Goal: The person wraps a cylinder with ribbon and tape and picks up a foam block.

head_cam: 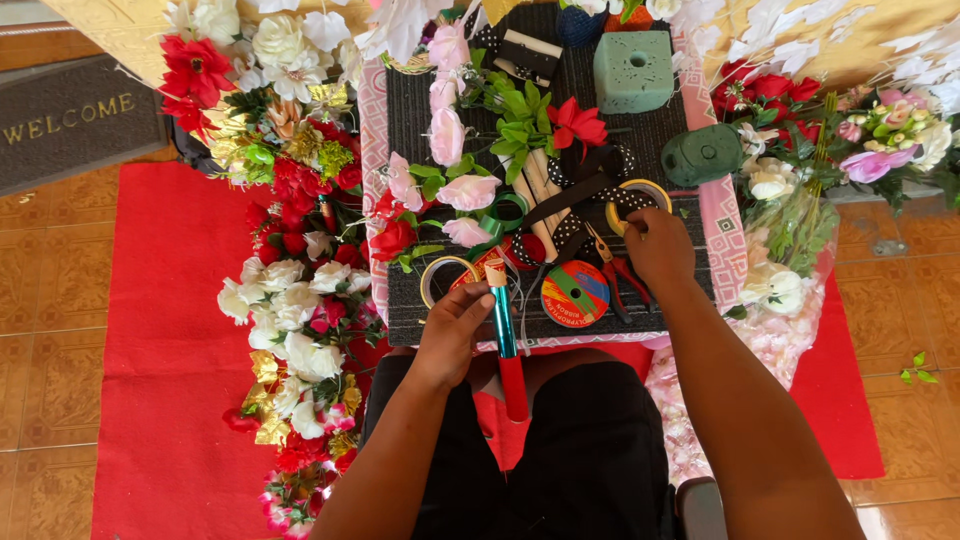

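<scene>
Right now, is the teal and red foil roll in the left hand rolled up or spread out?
Rolled up: the foil roll forms a narrow tube, gripped near its top by the left hand.

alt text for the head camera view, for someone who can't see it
A seated person's left hand holds a teal and red stick upright while the right hand reaches a polka-dot ribbon roll on a dark mat, with artificial flowers around.

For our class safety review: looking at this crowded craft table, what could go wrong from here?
1. The right hand reaches over red-handled pliers; it might snag them.
2. The left hand holds a teal-wrapped stick beside loose tape rolls; they could get knocked off the table edge.
</scene>
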